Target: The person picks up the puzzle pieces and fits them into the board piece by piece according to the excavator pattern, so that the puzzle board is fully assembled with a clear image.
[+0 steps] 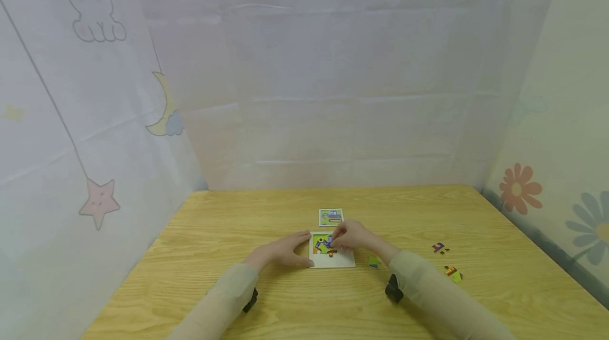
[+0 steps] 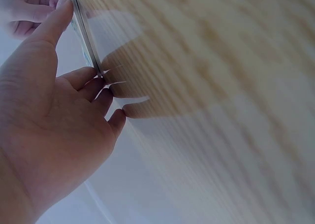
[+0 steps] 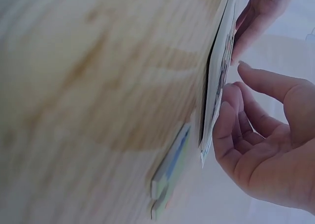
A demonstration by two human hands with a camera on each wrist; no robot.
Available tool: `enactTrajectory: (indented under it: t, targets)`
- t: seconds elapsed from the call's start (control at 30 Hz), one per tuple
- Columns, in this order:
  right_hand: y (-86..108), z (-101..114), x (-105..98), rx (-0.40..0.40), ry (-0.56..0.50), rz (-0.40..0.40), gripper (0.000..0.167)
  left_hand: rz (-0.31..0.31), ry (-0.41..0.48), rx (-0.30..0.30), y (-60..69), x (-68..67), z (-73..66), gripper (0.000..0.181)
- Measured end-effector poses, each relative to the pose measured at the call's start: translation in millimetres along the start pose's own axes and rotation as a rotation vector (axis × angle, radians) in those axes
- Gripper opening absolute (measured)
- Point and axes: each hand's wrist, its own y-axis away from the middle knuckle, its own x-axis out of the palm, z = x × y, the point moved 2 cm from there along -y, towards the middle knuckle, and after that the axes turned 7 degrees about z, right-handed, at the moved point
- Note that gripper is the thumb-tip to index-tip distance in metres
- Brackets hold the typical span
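A white-framed jigsaw board [image 1: 339, 263] lies on the table, partly filled with green, purple and yellow pieces [image 1: 322, 245]. Against its left side rests my left hand [image 1: 285, 251], thumb near the front corner and fingers stretched toward the back one. The left wrist view shows those fingers [image 2: 102, 98] touching the frame's edge. Over the right part of the board, my right hand [image 1: 354, 236] touches the puzzle with bent fingertips. In the right wrist view its thumb [image 3: 263, 81] stands apart from the fingers, with no piece visible between them. The hand hides part of the picture.
Just behind the board lies a picture card [image 1: 331, 217] of a similar design. A green and blue jigsaw piece [image 1: 374, 262] sits right of the board, under the right forearm. Farther right lie purple-red pieces [image 1: 438, 247] and yellow-green pieces [image 1: 455, 276].
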Motion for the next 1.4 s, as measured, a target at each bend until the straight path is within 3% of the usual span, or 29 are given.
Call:
enactTrajectory:
  t: [0.37, 0.87, 1.4]
  targets:
    - [-2.6, -3.2, 1.9, -0.025, 0.091, 0.043, 0.025, 0.001, 0.023, -0.001, -0.4, 0.4, -4.5, 0.082]
    - [-3.7, -7.0, -0.5, -0.079, 0.131, 0.076, 0.028, -0.004, 0.019, 0.008, -5.7, 2.4, -3.6, 0.082]
    - [-2.8, -4.2, -0.1, -0.085, 0.169, 0.045, 0.028, -0.005, 0.028, 0.005, -9.2, 4.0, -0.8, 0.082]
